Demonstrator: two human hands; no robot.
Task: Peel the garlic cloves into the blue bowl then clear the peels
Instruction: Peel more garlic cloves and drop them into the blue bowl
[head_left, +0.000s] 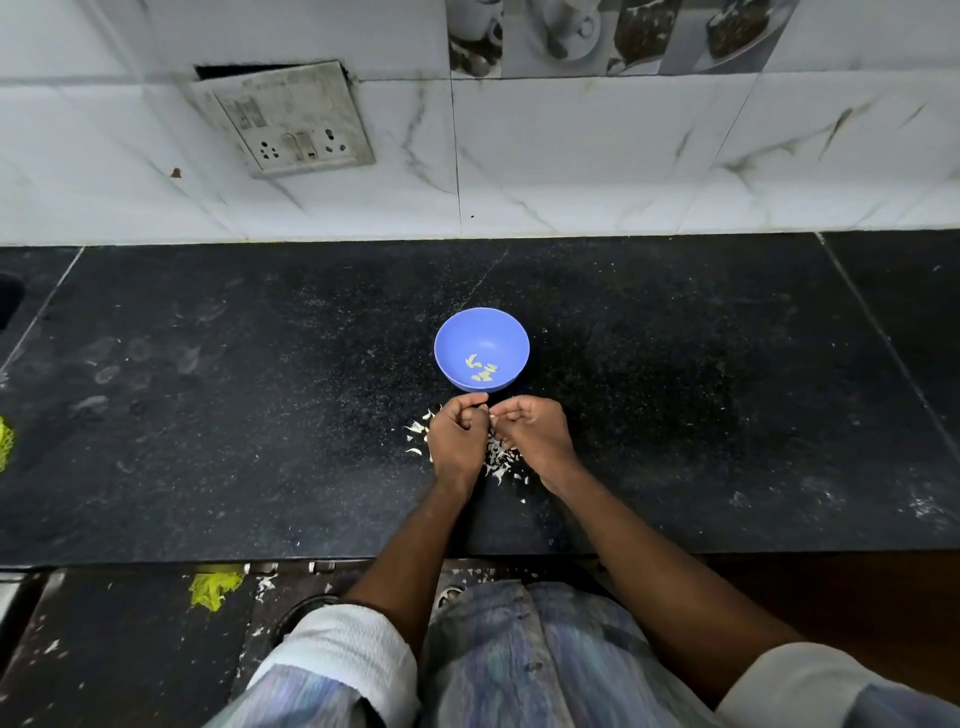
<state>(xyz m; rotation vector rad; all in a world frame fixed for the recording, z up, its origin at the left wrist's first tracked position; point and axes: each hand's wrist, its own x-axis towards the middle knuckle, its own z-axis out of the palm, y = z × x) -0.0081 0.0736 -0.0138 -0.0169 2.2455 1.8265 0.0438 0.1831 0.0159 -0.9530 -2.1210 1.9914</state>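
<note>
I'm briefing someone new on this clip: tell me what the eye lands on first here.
The blue bowl stands out mid-counter against the black stone, with a few peeled garlic cloves inside. Just in front of it, the left hand and right hand meet fingertip to fingertip, over a scatter of white peels on the counter.

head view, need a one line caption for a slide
Both hands, left hand and right hand, work a garlic clove over scattered peels, beside the blue bowl on a black counter.
</note>
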